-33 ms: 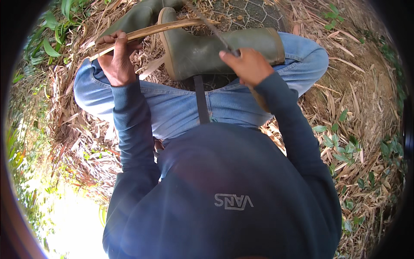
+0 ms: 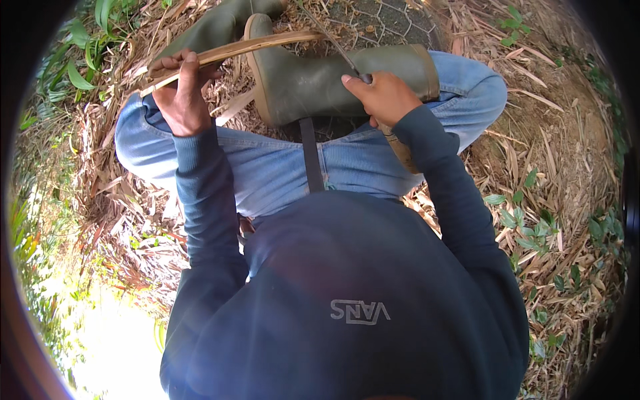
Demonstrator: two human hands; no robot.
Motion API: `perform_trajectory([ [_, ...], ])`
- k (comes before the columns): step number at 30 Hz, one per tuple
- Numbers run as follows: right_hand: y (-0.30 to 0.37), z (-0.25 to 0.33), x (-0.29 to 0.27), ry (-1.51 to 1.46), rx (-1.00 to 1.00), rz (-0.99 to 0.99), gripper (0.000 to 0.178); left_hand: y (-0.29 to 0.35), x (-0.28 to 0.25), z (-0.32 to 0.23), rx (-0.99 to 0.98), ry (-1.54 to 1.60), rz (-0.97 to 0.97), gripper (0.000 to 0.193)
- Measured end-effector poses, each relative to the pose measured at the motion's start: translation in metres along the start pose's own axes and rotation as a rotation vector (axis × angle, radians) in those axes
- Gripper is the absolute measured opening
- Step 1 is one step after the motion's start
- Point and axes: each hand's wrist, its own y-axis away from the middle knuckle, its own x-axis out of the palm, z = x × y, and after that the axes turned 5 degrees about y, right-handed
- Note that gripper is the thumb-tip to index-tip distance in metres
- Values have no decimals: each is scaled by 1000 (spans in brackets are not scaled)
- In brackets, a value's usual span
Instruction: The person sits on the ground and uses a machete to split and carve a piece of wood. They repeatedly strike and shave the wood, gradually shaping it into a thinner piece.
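My left hand (image 2: pixel 183 100) is closed around the near end of a long, pale split strip of wood (image 2: pixel 260 43), thumb along its upper face. The strip slants up to the right, over a green rubber boot (image 2: pixel 313 83) on my folded leg. In my right hand (image 2: pixel 387 100) is a knife (image 2: pixel 341 55) with a long, thin blade, its wooden handle running back below my fist toward my lap. The blade points up and to the left and crosses at the strip's far end; whether they touch I cannot tell.
A second green boot (image 2: pixel 207 32) is at the upper left. Wire mesh (image 2: pixel 383 20) lies over dark ground with pale shavings beyond my legs. Dry leaves (image 2: pixel 547 160) cover the ground around me, with green plants (image 2: pixel 533 230) at the right.
The knife blade has shifted slightly to the right and shows more sharply. My left hand and the strip have barely moved.
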Motion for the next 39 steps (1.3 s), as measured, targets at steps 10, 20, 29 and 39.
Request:
perform_trajectory([
  [10, 14, 8, -1, -30, -36, 42, 57, 8, -4, -3, -23, 5, -14, 31],
  [20, 22, 21, -1, 21, -135, 32, 58, 3, -13, 6, -2, 61, 34, 29],
  [29, 23, 24, 3, -52, -204, 58, 55, 0, -16, 9, -48, 95, 23, 26],
  [39, 31, 25, 7, -8, -277, -21, 56, 7, -13, 8, 11, 59, 62, 33],
])
